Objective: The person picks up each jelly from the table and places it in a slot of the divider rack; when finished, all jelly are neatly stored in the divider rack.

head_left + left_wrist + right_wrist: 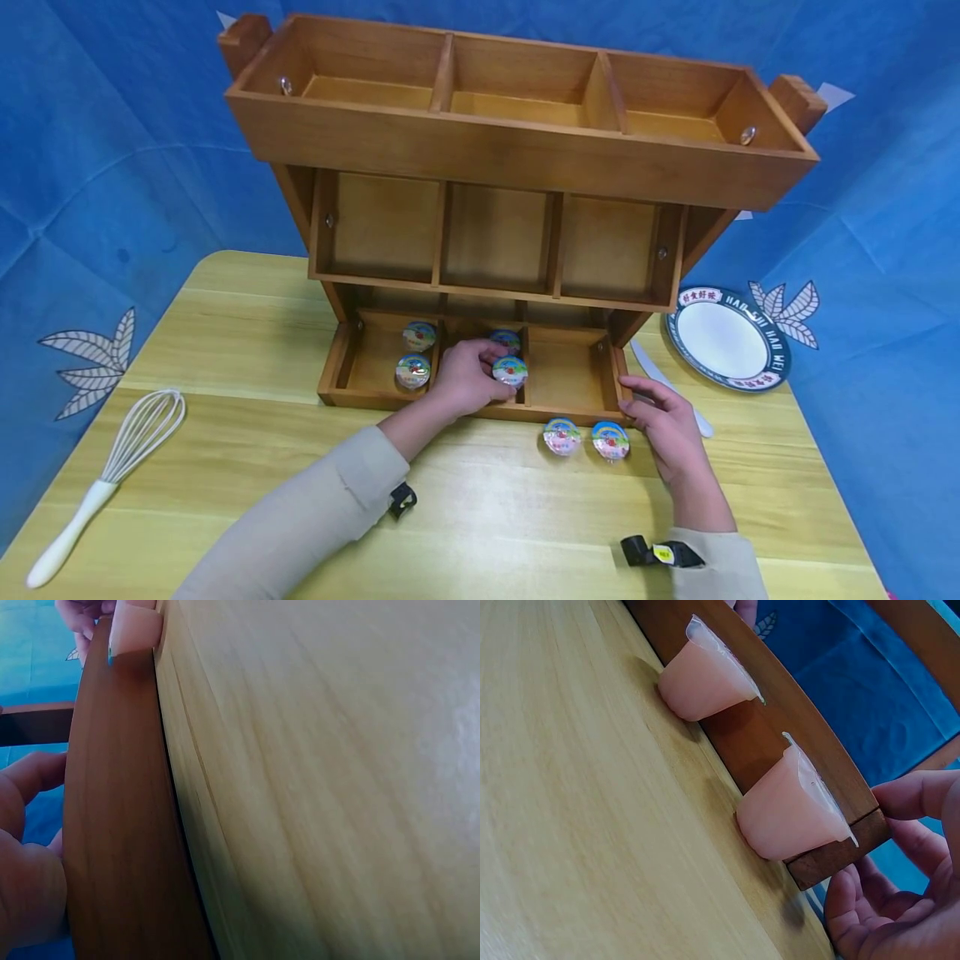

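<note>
Pinching a cup [511, 372] in the half-closed left hand [467, 379] near the tray's [367, 399] front edge, right of its middle; touching its front right corner with loosely bent right hand [671, 429]; could topple the rear cup [506, 337] if pushed too far back

Left forearm [322, 500] reaching diagonally forward and inward, left hand [468, 383] in a pinch grip, right forearm [701, 504] extended forward, right hand [667, 425] with fingers bent, thumb opposed.
</note>
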Motion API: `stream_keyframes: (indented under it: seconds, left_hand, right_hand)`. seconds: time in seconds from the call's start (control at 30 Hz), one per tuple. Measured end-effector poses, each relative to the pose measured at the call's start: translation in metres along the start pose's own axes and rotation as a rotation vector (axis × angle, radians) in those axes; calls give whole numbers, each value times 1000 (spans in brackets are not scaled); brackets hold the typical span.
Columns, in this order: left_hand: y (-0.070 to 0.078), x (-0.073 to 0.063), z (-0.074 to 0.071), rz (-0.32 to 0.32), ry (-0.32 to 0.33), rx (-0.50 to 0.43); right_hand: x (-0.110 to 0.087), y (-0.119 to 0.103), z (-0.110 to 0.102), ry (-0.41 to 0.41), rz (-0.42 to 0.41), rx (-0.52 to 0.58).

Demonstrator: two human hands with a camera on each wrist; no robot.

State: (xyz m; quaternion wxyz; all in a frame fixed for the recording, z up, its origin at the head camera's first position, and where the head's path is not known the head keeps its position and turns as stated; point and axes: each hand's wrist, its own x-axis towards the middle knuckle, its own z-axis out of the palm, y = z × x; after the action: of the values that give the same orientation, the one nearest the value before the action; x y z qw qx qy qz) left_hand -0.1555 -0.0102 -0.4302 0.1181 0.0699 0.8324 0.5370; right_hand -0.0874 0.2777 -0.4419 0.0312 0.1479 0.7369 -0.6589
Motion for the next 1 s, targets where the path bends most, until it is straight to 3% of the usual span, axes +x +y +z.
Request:
stream_keyframes:
  seconds: [0.47,1.0]
  left_hand:
    - [-1,1,-5,-55,-1,50]
    - [-6,8,-7,-75,-69,40]
  right_hand:
    - [0,0,-1,-9,-11,2]
    - [1,3,-2,-11,-5,-13]
